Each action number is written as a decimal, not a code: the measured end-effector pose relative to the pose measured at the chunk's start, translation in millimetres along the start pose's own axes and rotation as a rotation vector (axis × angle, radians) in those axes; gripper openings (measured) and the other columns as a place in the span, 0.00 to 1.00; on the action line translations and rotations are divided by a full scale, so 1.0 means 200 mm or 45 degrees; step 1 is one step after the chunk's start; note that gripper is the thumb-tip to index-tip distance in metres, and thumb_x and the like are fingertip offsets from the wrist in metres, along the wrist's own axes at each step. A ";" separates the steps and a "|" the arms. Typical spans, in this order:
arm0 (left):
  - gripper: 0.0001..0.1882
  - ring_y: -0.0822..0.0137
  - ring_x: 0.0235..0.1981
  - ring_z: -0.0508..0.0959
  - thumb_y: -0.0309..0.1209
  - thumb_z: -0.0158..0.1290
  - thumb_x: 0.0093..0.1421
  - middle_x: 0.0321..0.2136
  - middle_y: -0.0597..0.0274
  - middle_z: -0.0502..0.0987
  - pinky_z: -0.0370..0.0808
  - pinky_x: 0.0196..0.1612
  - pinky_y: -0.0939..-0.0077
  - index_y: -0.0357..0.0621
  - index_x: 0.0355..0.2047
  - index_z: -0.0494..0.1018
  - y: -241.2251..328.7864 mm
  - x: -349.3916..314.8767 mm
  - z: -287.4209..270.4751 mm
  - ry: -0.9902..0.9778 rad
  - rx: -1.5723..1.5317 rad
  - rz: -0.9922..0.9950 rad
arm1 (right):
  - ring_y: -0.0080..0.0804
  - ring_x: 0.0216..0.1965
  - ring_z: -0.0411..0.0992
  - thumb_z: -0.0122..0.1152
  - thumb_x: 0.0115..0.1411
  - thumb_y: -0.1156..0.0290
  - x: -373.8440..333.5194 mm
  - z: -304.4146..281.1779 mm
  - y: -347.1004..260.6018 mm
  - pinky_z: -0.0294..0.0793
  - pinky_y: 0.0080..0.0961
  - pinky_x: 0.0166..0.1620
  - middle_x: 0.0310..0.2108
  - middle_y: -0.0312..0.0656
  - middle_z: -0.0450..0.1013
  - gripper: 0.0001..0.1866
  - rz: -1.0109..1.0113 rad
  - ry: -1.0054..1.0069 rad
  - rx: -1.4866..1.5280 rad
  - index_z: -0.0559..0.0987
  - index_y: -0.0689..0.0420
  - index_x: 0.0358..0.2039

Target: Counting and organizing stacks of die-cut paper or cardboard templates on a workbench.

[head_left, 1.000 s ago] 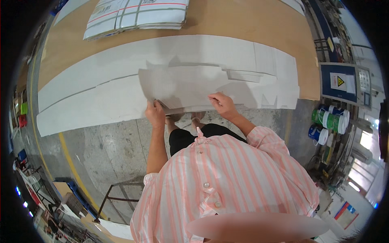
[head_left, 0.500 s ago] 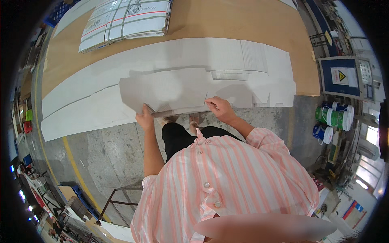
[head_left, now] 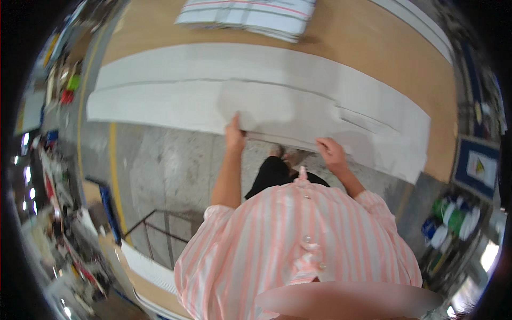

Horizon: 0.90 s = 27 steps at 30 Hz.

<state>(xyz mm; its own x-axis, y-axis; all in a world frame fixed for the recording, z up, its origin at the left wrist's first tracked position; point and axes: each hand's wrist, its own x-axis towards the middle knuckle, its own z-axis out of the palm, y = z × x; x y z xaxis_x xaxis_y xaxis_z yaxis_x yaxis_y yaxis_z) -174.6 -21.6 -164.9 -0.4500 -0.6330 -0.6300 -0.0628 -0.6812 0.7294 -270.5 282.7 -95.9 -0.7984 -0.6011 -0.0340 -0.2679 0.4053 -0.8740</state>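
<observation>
A grey cut piece of fabric (head_left: 282, 109) lies on top of a long white layer of cloth (head_left: 160, 101) spread along the near edge of a brown table (head_left: 373, 48). My left hand (head_left: 234, 136) pinches the near left corner of the grey piece. My right hand (head_left: 332, 153) grips its near edge further right. Both hands sit at the table's front edge, about a shoulder's width apart.
A stack of folded striped white cloth (head_left: 250, 13) lies at the far side of the table. Green and white cans (head_left: 448, 226) stand on the floor at the right, beside a dark sign board (head_left: 477, 165). A yellow floor line (head_left: 114, 176) and cluttered shelves are at the left.
The view has swung so the table sits further left and tilted. Both hands keep hold of the grey piece's near edge, which has shifted along the white layer.
</observation>
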 end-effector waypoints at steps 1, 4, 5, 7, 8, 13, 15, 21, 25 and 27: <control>0.23 0.64 0.38 0.73 0.40 0.52 0.55 0.38 0.58 0.72 0.72 0.37 0.68 0.34 0.44 0.66 0.00 0.00 0.01 -0.054 -0.172 0.026 | 0.39 0.29 0.71 0.53 0.54 0.73 0.00 0.02 0.00 0.69 0.27 0.33 0.27 0.46 0.71 0.08 0.015 0.003 -0.049 0.75 0.60 0.35; 0.23 0.60 0.41 0.73 0.40 0.51 0.57 0.41 0.57 0.72 0.72 0.42 0.64 0.34 0.46 0.65 0.00 0.02 -0.01 -0.052 -0.332 0.003 | 0.36 0.27 0.71 0.54 0.54 0.74 0.02 0.06 -0.05 0.69 0.25 0.32 0.27 0.45 0.71 0.08 0.017 -0.027 -0.037 0.75 0.61 0.35; 0.23 0.59 0.43 0.72 0.40 0.50 0.58 0.43 0.56 0.71 0.71 0.44 0.62 0.34 0.47 0.64 0.00 0.01 -0.01 -0.106 -0.366 -0.026 | 0.34 0.27 0.71 0.54 0.54 0.74 0.03 0.07 -0.06 0.69 0.25 0.32 0.27 0.45 0.71 0.08 0.014 -0.019 -0.021 0.75 0.61 0.35; 0.25 0.58 0.46 0.71 0.40 0.50 0.58 0.47 0.55 0.69 0.69 0.48 0.61 0.34 0.49 0.63 0.00 0.00 -0.02 -0.185 -0.471 -0.084 | 0.33 0.27 0.71 0.54 0.54 0.74 0.04 0.09 -0.08 0.69 0.24 0.32 0.27 0.44 0.71 0.08 0.013 -0.022 -0.012 0.75 0.61 0.35; 0.25 0.58 0.46 0.71 0.40 0.50 0.58 0.47 0.55 0.69 0.69 0.48 0.61 0.34 0.49 0.63 0.00 0.00 -0.02 -0.176 -0.480 -0.088 | 0.33 0.27 0.71 0.54 0.55 0.74 0.05 0.10 -0.09 0.70 0.23 0.32 0.27 0.44 0.71 0.08 0.016 -0.042 -0.015 0.75 0.61 0.36; 0.26 0.60 0.47 0.70 0.41 0.49 0.58 0.48 0.57 0.68 0.69 0.49 0.63 0.36 0.50 0.62 -0.03 0.01 -0.05 -0.186 -0.439 -0.062 | 0.33 0.28 0.71 0.53 0.55 0.74 0.07 0.16 -0.13 0.70 0.23 0.32 0.27 0.44 0.71 0.09 0.037 -0.076 -0.029 0.75 0.62 0.36; 0.26 0.61 0.47 0.70 0.40 0.50 0.58 0.48 0.58 0.68 0.69 0.48 0.64 0.37 0.51 0.61 0.00 -0.02 -0.01 -0.168 -0.501 -0.091 | 0.33 0.28 0.71 0.53 0.55 0.74 0.08 0.17 -0.13 0.69 0.24 0.32 0.27 0.45 0.71 0.09 -0.005 -0.076 -0.059 0.74 0.62 0.36; 0.22 0.62 0.45 0.71 0.36 0.53 0.56 0.46 0.60 0.70 0.69 0.47 0.65 0.38 0.48 0.65 -0.04 -0.07 0.03 -0.149 -0.504 -0.115 | 0.35 0.28 0.71 0.53 0.55 0.74 0.07 0.18 -0.15 0.69 0.24 0.32 0.28 0.45 0.71 0.09 0.038 -0.097 -0.059 0.74 0.61 0.36; 0.18 0.63 0.44 0.72 0.33 0.54 0.55 0.42 0.58 0.73 0.69 0.47 0.68 0.37 0.44 0.68 -0.09 -0.06 0.07 -0.013 -0.544 -0.204 | 0.35 0.28 0.71 0.53 0.55 0.74 0.07 0.17 -0.13 0.70 0.24 0.32 0.28 0.45 0.71 0.09 0.025 -0.084 -0.042 0.74 0.61 0.36; 0.18 0.61 0.43 0.72 0.33 0.55 0.54 0.41 0.56 0.73 0.69 0.46 0.68 0.36 0.42 0.68 -0.16 0.01 0.00 0.009 -0.494 -0.099 | 0.35 0.28 0.72 0.53 0.55 0.75 0.07 0.16 -0.13 0.70 0.24 0.33 0.28 0.45 0.71 0.09 0.015 -0.106 -0.004 0.74 0.61 0.36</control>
<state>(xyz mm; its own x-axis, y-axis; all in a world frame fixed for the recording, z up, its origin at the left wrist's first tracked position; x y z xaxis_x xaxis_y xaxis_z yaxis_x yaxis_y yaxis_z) -173.4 -0.8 -188.4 -0.4512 -0.5758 -0.6818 0.2457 -0.8146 0.5253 -257.9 241.2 -88.7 -0.7539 -0.6516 -0.0843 -0.2610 0.4147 -0.8717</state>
